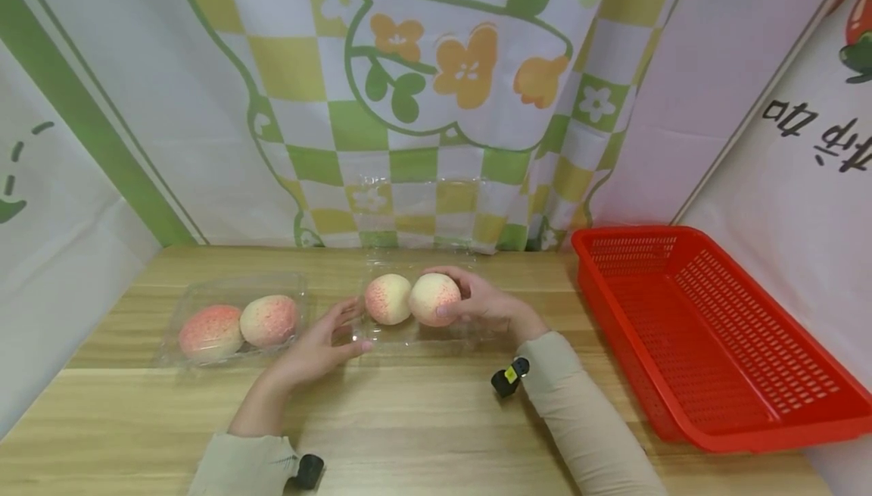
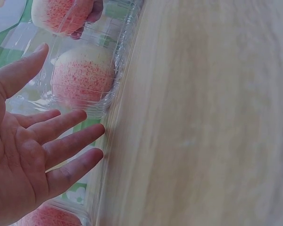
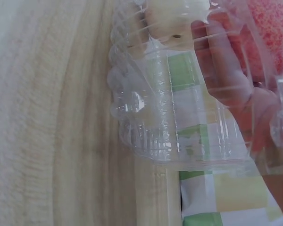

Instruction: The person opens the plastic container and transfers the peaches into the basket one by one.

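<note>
Mid-table stands a clear plastic clamshell box (image 1: 409, 341), its transparent lid (image 1: 422, 212) raised at the back. Inside sit two artificial-looking peaches, pale with pink speckles. My right hand (image 1: 489, 301) grips the right peach (image 1: 431, 297), fingers behind and thumb in front. The left peach (image 1: 387, 299) touches it or nearly so. My left hand (image 1: 316, 348) is beside the box's left side, holding nothing; in the left wrist view its fingers (image 2: 68, 143) are spread. The right wrist view shows the right hand (image 3: 233, 82) through the box's ribbed wall (image 3: 146, 136).
A second clear box (image 1: 296, 284) with two redder peaches (image 1: 211, 332) lies at the left. A red perforated plastic basket (image 1: 657, 394) stands at the right. Behind the wooden table (image 1: 409, 435) hangs a checked, flower-printed cloth (image 1: 293, 64).
</note>
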Demonstrator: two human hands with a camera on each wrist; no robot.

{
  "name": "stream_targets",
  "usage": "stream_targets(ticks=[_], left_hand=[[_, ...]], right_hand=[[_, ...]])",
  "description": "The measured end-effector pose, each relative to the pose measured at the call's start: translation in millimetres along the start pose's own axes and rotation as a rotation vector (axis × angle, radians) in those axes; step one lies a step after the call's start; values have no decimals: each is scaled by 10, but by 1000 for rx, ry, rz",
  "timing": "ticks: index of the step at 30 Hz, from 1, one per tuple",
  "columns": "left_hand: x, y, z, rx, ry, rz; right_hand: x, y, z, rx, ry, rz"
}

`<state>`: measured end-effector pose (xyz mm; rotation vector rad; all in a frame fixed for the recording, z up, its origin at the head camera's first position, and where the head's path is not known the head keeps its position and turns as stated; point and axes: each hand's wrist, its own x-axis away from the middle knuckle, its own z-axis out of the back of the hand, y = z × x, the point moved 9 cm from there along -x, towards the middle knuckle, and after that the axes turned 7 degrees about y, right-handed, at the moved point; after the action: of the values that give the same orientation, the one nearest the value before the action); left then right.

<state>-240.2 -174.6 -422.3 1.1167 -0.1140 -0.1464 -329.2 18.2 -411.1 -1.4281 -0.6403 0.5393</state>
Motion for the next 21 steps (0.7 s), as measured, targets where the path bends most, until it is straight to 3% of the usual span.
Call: stream_targets(ticks=[9, 21], left_hand=[[-9, -19, -22, -1, 0, 19], [0, 6, -19, 18, -6, -14]], right_hand=[[36, -115, 81, 10, 29, 35], [120, -385, 329, 36, 77, 80]])
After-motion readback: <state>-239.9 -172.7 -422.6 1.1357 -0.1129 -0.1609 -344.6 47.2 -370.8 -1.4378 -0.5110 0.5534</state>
